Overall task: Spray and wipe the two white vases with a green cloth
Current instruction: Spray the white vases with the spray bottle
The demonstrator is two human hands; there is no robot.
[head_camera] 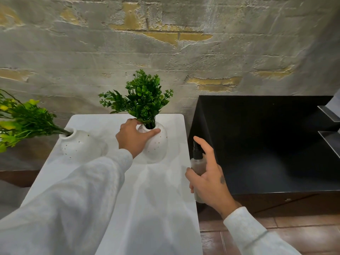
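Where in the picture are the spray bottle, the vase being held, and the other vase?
spray bottle (197, 164): head view, cloudy body below the pump.
held vase (156, 146): head view, speckled belly.
other vase (81, 144): head view, round belly.

A: Back wall (184, 52)?
B: Rough grey plaster, with patches worn through to yellow brick.
A: Furniture?
B: 1 white tabletop (161, 208) in front of the wall. 1 matte black unit (266, 144) just beside it, with 2 metal shelf edges (329, 112) at far right.
A: Floor?
B: Reddish-brown tiles (287, 234). Light is soft and shadows are faint.
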